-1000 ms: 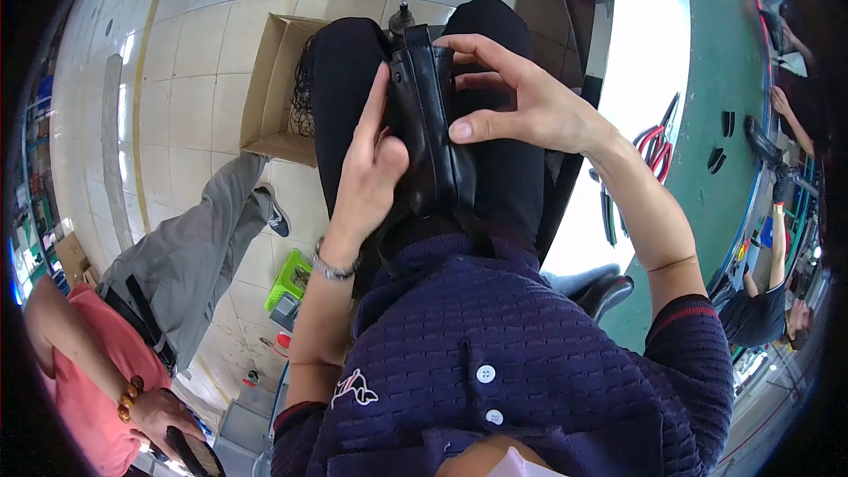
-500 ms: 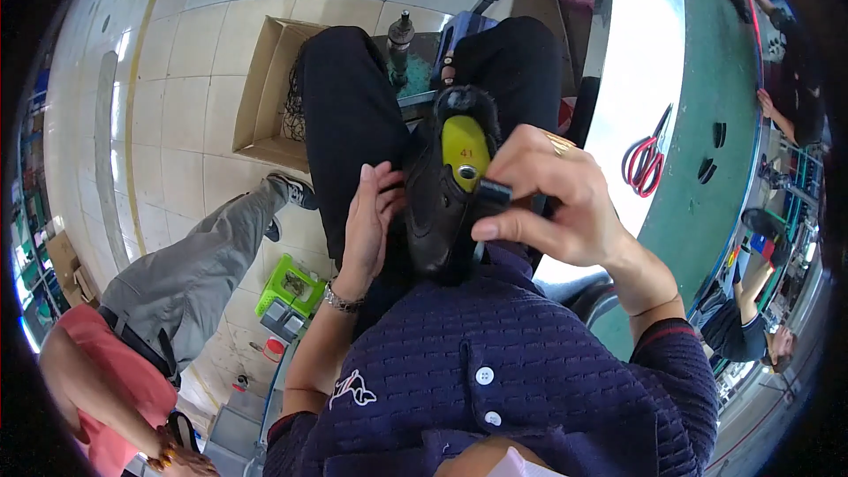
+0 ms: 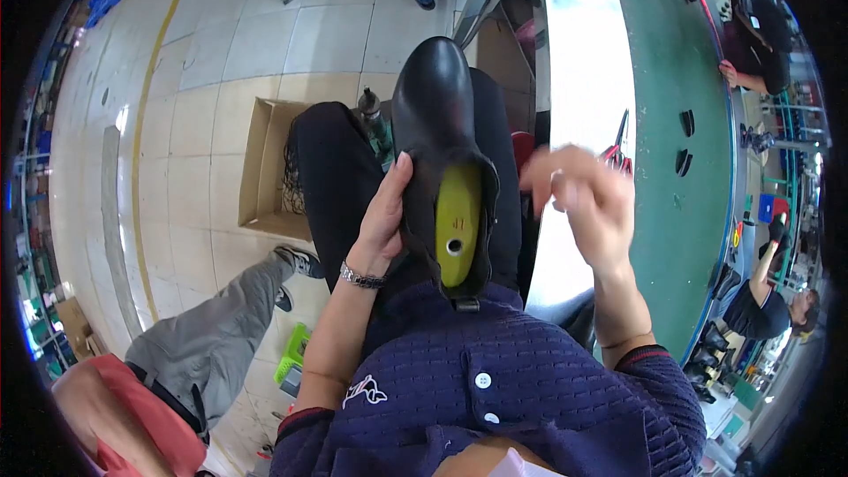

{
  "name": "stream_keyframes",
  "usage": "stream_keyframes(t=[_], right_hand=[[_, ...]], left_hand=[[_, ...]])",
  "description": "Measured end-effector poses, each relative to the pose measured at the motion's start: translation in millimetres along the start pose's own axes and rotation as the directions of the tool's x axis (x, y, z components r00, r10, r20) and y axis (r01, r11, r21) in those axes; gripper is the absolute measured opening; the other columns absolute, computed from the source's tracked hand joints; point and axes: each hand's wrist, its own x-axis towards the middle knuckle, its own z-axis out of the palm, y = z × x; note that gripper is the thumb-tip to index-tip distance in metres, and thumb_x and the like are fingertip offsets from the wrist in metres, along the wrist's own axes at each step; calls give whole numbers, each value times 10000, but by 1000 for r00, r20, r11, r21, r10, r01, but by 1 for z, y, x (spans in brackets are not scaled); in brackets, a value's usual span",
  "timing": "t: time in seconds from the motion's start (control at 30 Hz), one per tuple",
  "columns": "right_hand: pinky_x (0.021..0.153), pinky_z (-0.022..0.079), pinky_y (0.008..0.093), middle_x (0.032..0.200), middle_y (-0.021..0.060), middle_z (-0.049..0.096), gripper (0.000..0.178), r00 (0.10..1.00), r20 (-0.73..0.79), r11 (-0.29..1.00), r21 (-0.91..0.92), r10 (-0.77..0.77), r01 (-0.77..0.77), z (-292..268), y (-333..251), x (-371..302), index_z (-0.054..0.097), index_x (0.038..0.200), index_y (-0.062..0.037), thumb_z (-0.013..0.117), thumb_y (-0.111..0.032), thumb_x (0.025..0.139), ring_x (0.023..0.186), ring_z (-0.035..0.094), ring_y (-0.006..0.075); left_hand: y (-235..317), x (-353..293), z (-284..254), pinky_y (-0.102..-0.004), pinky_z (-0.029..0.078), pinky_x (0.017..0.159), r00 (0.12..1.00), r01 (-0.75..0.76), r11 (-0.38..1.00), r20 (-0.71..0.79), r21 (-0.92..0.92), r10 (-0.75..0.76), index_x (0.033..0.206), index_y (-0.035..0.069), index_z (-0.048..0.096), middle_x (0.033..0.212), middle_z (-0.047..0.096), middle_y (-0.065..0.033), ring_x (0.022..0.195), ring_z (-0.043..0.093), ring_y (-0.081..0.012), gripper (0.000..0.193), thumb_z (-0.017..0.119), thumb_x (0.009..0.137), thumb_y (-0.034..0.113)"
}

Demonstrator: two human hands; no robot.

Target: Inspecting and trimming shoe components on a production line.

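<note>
A glossy black ankle boot is held over my lap, its toe pointing away from me. Inside its opening sits a yellow-green shoe last with a round metal-edged hole. My left hand grips the boot's left side, thumb up along the upper and the other fingers hidden beneath. A small dark tab sticks out at the heel end, close to my shirt. To the right of the boot and apart from it, my right hand is raised with bent fingers, smeared by motion; whether it holds anything is unclear.
Red-handled scissors lie on the bench at right, partly behind my right hand. Dark curved pieces rest on the green conveyor belt. An open cardboard box stands on the floor at left, near a person in grey trousers.
The boot has been turned round: its toe pointed toward me and now points away. My right hand has left the boot and moved right. My left hand now grips the boot's side.
</note>
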Motion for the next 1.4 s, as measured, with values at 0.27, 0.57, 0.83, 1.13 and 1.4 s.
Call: stream_keyframes(t=[0.27,0.57,0.83,1.13,1.4], right_hand=[[962,423,352,1047,104,613,814,934,-55,856,423,352,-298,0,59,60,325,1424,-32,768,-125,748,1010,581,188],[928,444,346,972,97,613,848,941,-46,915,252,336,-315,-10,38,59,380,1356,-4,836,-178,662,941,604,200],[836,495,353,918,115,594,866,917,-165,932,58,363,-358,-2,46,50,435,1265,2,859,-374,610,862,613,234],[900,488,375,1095,158,598,842,872,68,870,58,485,-489,1,93,19,406,1353,-40,799,-416,710,984,612,257],[1029,417,425,1129,159,611,926,830,223,835,98,512,-541,-6,91,24,384,1399,-48,866,-249,635,1074,590,283]], left_hand=[[11,1,22,-296,415,989,975,-212,818,58,535,215,1411,11,317,1296,506,-84,1148,518,-149,697,645,896,347],[12,-15,49,-295,339,1038,971,-201,631,67,749,229,1439,-8,275,1348,461,-87,1213,451,-165,841,688,841,415],[1,-15,55,-311,322,1049,971,-188,551,71,813,227,1417,-25,292,1326,466,-117,1220,443,-193,863,725,816,418],[-10,-2,12,-321,295,1076,966,-250,806,84,536,243,1401,-18,340,1351,468,-105,1246,430,-193,763,730,824,294],[23,5,19,-268,475,861,989,-58,685,-52,727,140,1141,-21,583,1012,645,-65,925,597,-124,485,797,763,193]])
